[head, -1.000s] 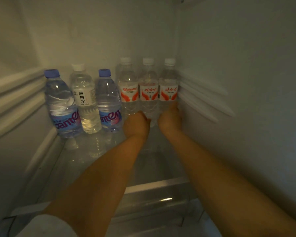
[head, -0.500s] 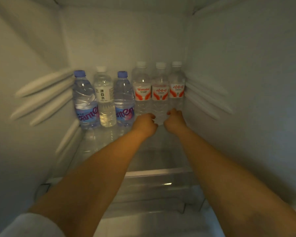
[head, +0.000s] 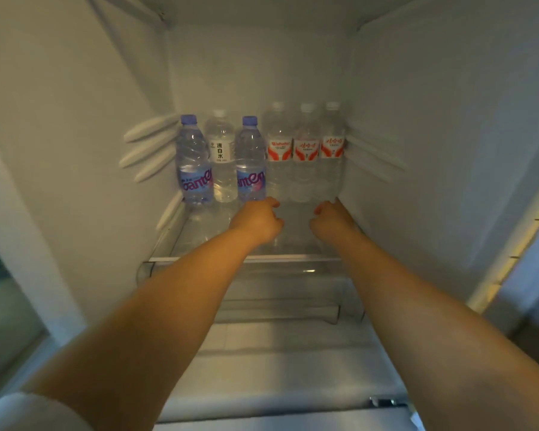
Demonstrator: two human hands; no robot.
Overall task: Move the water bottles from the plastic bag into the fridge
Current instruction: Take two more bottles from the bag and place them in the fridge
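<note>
Head view: we look into the fridge (head: 448,135), where six water bottles stand upright in a row along the back of the glass shelf (head: 296,225). From left to right we see a blue-capped bottle (head: 194,160), a clear bottle with a white label (head: 221,157), a second blue-capped bottle (head: 250,160), and three red-labelled bottles (head: 305,154) packed side by side against the right wall. We judge they are pushed to the back to leave the front of the shelf free for more.

Our left hand (head: 257,220) hangs just in front of the second blue-capped bottle, fingers loosely curled and holding nothing. Our right hand (head: 332,220) sits near the right wall, just in front of the red-labelled bottles, also loosely curled and empty. Neither hand touches a bottle as far as we can see.

The plastic bag is out of sight, so we cannot tell whether any bottles remain in it.
</note>
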